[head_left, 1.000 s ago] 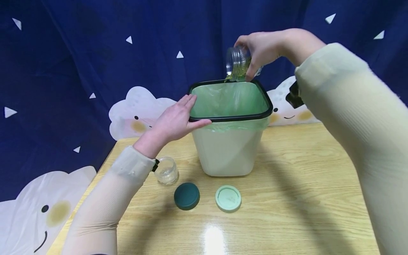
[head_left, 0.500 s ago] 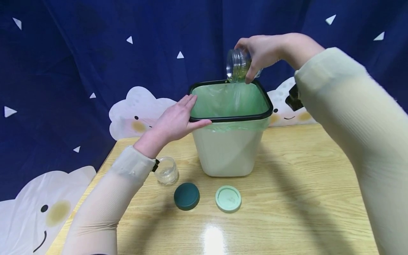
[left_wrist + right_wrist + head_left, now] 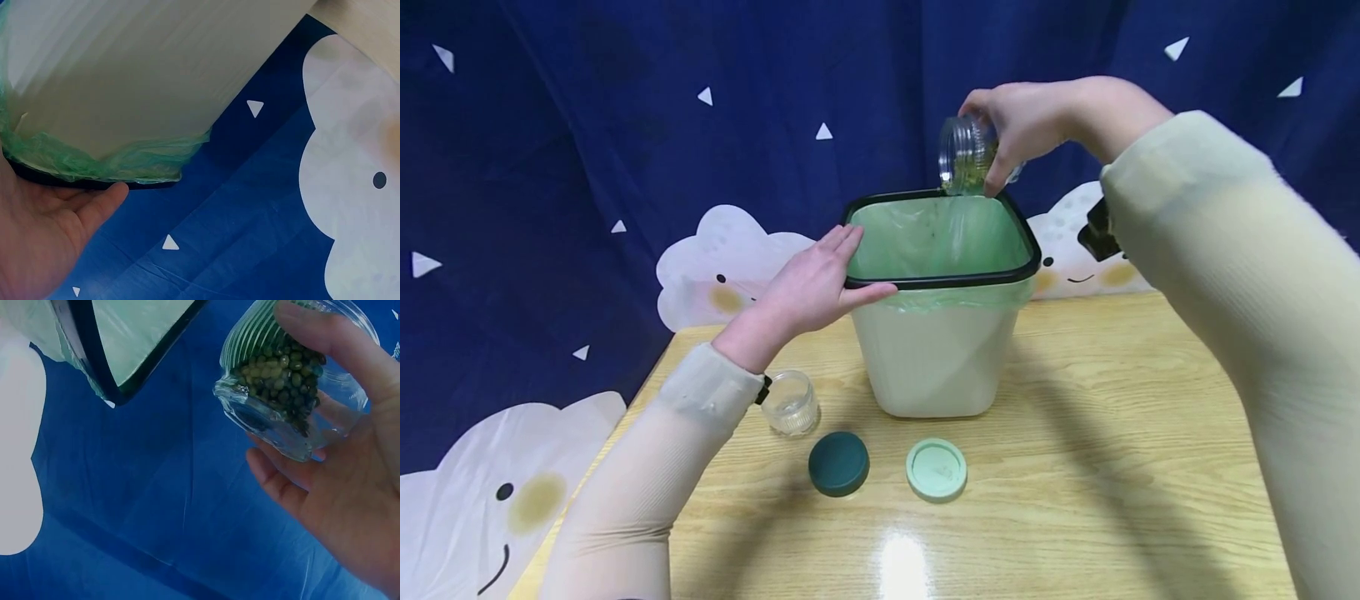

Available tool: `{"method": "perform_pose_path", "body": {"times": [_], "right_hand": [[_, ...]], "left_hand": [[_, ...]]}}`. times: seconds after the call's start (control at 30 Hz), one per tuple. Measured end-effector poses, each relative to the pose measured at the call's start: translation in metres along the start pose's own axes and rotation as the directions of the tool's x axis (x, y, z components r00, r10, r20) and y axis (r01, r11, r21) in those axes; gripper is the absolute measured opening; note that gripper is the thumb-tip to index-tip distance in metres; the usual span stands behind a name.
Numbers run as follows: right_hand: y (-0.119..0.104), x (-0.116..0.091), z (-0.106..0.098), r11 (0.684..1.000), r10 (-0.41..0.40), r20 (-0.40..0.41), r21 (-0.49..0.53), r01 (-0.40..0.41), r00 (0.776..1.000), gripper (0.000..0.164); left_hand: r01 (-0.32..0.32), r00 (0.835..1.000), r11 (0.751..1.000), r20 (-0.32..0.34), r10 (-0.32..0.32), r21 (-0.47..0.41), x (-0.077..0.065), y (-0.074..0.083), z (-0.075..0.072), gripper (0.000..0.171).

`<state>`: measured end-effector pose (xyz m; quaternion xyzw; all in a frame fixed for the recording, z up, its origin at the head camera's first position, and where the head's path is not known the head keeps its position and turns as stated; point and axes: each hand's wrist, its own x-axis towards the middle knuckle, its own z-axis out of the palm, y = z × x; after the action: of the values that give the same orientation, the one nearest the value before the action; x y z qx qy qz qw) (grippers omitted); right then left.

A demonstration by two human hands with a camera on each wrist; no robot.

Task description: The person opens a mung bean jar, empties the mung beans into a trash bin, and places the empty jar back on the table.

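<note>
In the head view my right hand [image 3: 1030,121] grips a ribbed clear glass jar [image 3: 966,154], tipped on its side with its mouth to the left, over the far rim of a bin. Small green beans [image 3: 281,378], probably mung beans, lie inside the jar in the right wrist view. The white bin [image 3: 936,358] has a black rim [image 3: 955,282] and a green liner bag [image 3: 917,242]. My left hand [image 3: 808,287] rests on the rim's near left corner, fingers straight and thumb along the front edge. The bin's bottom inside is hidden.
On the wooden table [image 3: 1120,400], an uncovered glass jar [image 3: 792,404] stands beside my left wrist. A dark green lid [image 3: 838,463] and a pale green lid [image 3: 936,469] lie before the bin. A blue curtain [image 3: 760,117] hangs behind.
The tipped jar has shifted slightly right and down. Fewer beans show at its mouth, and small dark specks now appear against the liner below. The left hand has stayed put.
</note>
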<state>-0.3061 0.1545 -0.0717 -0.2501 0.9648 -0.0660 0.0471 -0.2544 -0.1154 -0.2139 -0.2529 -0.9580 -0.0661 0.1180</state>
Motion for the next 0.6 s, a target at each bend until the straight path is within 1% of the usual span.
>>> {"method": "perform_pose_path", "body": {"times": [0.13,0.33,0.6], "right_hand": [[-0.0016,0.0003,0.0008,1.0,-0.007,0.013,0.002,0.007,1.0,0.102],[-0.0051,0.0012,-0.0009,1.0,-0.016,-0.029,-0.018,0.016,0.999,0.102],[-0.0044,0.0007,-0.0017,1.0,-0.012,-0.006,-0.013,0.012,1.0,0.102]], "left_hand": [[-0.001,1.0,1.0,0.004,0.001,0.0,0.0006,-0.0001,0.001,0.099],[-0.003,1.0,1.0,-0.002,0.003,-0.003,0.0006,0.0004,0.0017,0.099],[-0.002,1.0,1.0,-0.003,0.002,-0.007,0.0024,0.001,0.0016,0.099]]}}
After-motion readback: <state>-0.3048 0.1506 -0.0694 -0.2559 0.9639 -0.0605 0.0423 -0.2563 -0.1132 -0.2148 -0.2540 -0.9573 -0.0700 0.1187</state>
